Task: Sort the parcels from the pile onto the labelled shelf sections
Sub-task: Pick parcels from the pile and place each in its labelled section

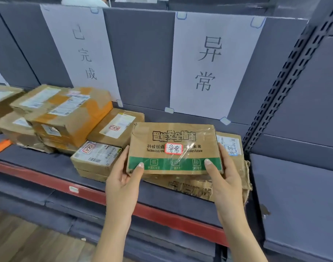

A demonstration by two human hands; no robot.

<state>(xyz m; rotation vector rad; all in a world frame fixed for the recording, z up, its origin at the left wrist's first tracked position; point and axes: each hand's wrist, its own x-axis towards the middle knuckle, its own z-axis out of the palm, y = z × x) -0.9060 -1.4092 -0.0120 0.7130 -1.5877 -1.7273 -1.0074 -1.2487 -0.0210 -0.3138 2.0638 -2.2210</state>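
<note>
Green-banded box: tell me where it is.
In the head view the green-banded box is right of centre, held at both ends by the left hand and right hand, just over a worn carton below the 异常 sign.

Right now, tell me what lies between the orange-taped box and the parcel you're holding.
Head view: two label-bearing brown parcels, a rear parcel and a front parcel, lie between the orange-taped box and the held parcel.

Light is even and diffuse, moderately bright, with the source out of view; shadows are soft and darkest just beneath the green-banded parcel. White glare streaks the clear tape on that parcel's face. Left of the parcel the stacked boxes are smeared and soft, and right of it the shelf upright leans and bows with wide-angle distortion.
</note>
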